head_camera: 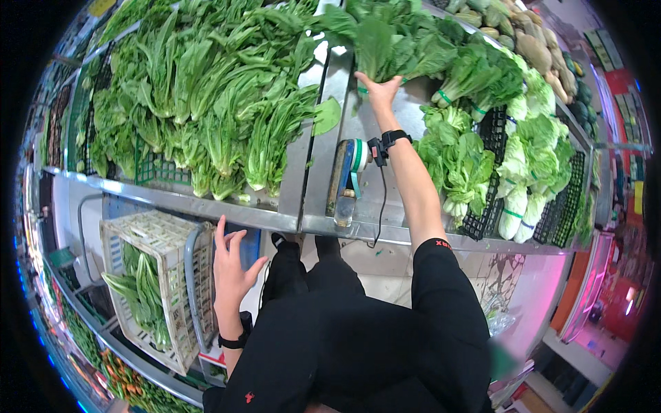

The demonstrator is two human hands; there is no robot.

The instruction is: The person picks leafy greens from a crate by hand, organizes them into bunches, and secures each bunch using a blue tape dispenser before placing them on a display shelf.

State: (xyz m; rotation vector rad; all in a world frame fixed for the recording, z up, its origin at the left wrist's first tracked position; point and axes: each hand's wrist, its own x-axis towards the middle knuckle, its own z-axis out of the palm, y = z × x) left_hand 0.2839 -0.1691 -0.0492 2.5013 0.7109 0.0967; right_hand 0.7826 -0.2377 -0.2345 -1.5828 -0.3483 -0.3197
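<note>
My right hand (381,94) reaches to the back of the metal counter and grips the base of a bundle of leafy greens (374,46), which has green tape around its stems. My left hand (233,260) is raised in front of the counter's edge, its fingers apart and holding nothing. A bundle-taping tool with a roll of green tape (358,155) stands on the counter, left of my right forearm. Taped bundles of dark greens (459,72) lie to the right of my right hand. Loose leafy lettuce (222,113) is heaped on the left half of the counter.
A white plastic crate (170,289) with long greens stands on a cart at the lower left. Napa cabbages (521,170) and black plastic baskets (477,211) lie at the right. Squashes (534,49) are at the back right. The counter's metal front edge (248,211) runs between me and the produce.
</note>
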